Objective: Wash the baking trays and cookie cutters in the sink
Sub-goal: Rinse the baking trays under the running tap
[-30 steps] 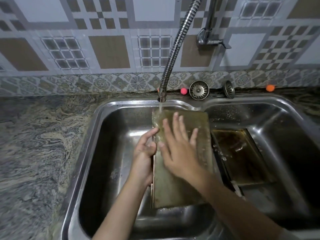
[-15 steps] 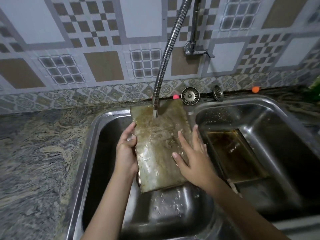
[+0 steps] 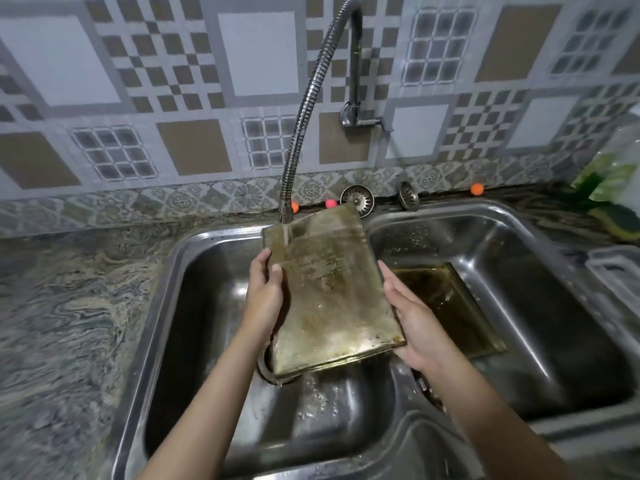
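right hand (image 3: 415, 327) shifted to tray (image 3: 329, 289) edge, left hand (image 3: 265, 292) gripping too, stained, seemingly greasy

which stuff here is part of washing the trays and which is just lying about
In the job:
held tray, gripped by left hand and right hand
tap, running onto it
second tray in the right basin
sink

Lying about:
two strainers
small balls
sponge
white tub
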`<state>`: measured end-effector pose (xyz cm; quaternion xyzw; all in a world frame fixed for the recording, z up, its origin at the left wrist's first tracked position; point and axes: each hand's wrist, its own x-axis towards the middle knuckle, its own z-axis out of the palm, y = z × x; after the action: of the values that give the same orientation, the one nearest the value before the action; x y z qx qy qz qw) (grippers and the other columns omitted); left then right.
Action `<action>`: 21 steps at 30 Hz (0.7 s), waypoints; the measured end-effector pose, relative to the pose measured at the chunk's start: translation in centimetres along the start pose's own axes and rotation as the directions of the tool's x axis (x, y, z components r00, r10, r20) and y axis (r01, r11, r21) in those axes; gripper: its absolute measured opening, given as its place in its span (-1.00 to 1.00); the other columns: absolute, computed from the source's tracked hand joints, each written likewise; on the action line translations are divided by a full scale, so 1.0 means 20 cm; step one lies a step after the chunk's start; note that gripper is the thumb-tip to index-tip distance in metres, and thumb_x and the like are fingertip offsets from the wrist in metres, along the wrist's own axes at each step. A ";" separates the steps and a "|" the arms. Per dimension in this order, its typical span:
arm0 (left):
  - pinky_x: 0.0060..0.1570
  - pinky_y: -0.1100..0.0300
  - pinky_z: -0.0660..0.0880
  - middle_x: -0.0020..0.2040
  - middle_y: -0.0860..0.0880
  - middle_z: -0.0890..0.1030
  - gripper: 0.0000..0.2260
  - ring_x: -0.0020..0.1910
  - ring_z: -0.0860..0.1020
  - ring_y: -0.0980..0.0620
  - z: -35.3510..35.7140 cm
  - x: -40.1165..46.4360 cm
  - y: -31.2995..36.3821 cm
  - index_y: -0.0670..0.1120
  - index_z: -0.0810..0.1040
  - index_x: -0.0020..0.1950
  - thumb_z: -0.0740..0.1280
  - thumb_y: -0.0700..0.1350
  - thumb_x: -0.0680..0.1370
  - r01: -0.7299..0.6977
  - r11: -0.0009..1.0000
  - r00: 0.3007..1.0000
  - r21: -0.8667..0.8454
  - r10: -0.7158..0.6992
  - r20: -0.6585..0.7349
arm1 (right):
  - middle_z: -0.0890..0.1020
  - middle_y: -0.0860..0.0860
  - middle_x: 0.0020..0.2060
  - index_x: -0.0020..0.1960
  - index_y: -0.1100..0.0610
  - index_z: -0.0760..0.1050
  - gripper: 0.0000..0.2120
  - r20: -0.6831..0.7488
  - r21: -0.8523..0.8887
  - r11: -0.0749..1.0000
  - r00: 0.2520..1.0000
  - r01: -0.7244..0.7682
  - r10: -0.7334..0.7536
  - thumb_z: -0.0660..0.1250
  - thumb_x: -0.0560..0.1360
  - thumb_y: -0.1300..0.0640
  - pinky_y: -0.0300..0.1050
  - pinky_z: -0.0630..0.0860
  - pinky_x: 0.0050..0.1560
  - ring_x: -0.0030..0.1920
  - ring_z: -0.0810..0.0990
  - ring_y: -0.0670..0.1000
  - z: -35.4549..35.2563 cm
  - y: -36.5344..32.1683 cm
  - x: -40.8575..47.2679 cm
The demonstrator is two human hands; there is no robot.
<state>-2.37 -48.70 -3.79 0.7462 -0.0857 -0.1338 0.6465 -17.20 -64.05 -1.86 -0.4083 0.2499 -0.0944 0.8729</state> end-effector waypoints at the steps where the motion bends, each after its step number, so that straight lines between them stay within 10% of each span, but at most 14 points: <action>1: 0.34 0.24 0.16 0.43 -0.01 0.32 -0.61 0.37 0.28 0.11 0.02 -0.01 0.03 -0.02 0.22 0.49 0.12 -0.12 0.65 -0.015 0.999 1.000 0.033 0.015 0.027 | 0.59 0.02 0.24 0.42 -0.09 0.36 -0.62 -0.013 -0.034 0.999 1.000 0.021 -0.022 0.11 0.64 0.11 0.04 0.60 0.05 0.20 0.60 0.08 -0.02 -0.02 -0.01; 5: 0.44 0.14 0.17 0.49 -0.04 0.28 -0.54 0.46 0.24 0.03 0.13 0.00 0.10 -0.05 0.13 0.53 0.15 -0.08 0.64 -0.079 0.991 0.991 0.112 0.066 0.121 | 0.56 -0.03 0.27 0.36 -0.17 0.43 -0.65 -0.061 -0.259 0.953 0.982 0.159 -0.181 0.13 0.63 0.10 0.22 0.41 0.30 0.27 0.54 0.07 -0.08 -0.20 -0.08; 11: 0.44 0.16 0.15 0.53 -0.10 0.20 -0.48 0.50 0.20 -0.03 0.43 -0.11 0.09 -0.13 0.11 0.54 0.18 -0.04 0.63 -0.181 0.930 0.967 0.319 0.109 0.231 | 0.59 -0.14 0.21 0.46 -0.07 0.30 -0.58 -0.014 -0.494 0.795 0.911 0.352 -0.412 0.15 0.63 0.17 -0.10 0.50 0.24 0.23 0.55 -0.09 -0.31 -0.60 -0.25; 16: 0.51 -0.03 0.00 0.55 -0.18 0.10 -0.47 0.54 0.05 -0.09 0.68 -0.21 -0.09 -0.14 0.12 0.53 0.17 0.00 0.62 -0.222 0.840 0.943 0.494 0.056 0.329 | 0.45 -0.04 0.38 0.49 -0.04 0.24 -0.53 0.006 -0.720 0.631 0.912 0.289 -0.411 0.18 0.62 0.21 0.03 0.29 0.43 0.36 0.42 -0.06 -0.52 -0.60 -0.24; 21: 0.44 -0.17 -0.27 0.56 -0.08 -0.25 -0.37 0.54 -0.24 -0.05 0.85 -0.26 -0.23 -0.10 -0.14 0.57 0.04 0.15 0.62 -0.289 0.624 0.927 0.726 -0.005 0.374 | 0.42 -0.11 0.33 0.52 -0.08 0.15 -0.48 -0.004 -0.934 0.341 0.946 0.112 -0.323 0.19 0.62 0.16 -0.22 0.36 0.18 0.21 0.46 -0.10 -0.67 -0.42 -0.07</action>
<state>-12.76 -62.43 -10.11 0.9054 -0.3044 -0.1588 0.2499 -25.04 -77.94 -2.20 -0.8440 0.2838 -0.0927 0.4456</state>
